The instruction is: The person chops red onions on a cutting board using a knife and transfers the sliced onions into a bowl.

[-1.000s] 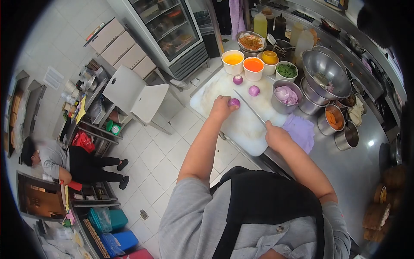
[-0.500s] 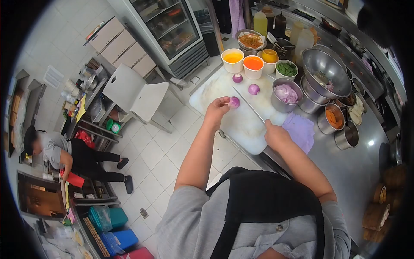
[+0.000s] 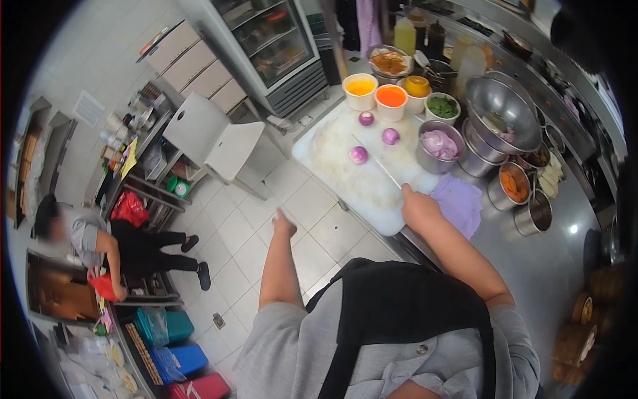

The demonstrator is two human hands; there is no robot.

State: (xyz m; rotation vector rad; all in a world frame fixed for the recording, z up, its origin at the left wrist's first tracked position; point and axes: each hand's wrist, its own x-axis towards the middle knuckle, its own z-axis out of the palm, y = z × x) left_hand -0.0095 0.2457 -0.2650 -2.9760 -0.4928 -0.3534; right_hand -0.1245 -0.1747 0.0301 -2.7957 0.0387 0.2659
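Note:
A knife point(image 3: 387, 171) is in my right hand point(image 3: 420, 209), which grips its handle at the front of the white cutting board point(image 3: 322, 163). The blade points away from me over the board and looks blurred. Left of the blade lies a peeled purple onion point(image 3: 358, 155). Farther back are a second onion point(image 3: 365, 118) and a third onion point(image 3: 390, 136). My left hand point(image 3: 284, 225) is off the board, above the tiled floor, with a finger stretched out and nothing visible in it.
A steel pot point(image 3: 441, 147) of cut onion and a purple cloth point(image 3: 458, 206) are right of the board. Tubs of yellow sauce point(image 3: 359, 92) and orange sauce point(image 3: 391, 102) stand behind. A large steel bowl point(image 3: 502, 113) sits farther right. Another person point(image 3: 126, 239) bends at the left shelves.
My left hand has let go of the near onion and moved left and back, off the board. The knife has shifted slightly toward me. The other person has moved a red item.

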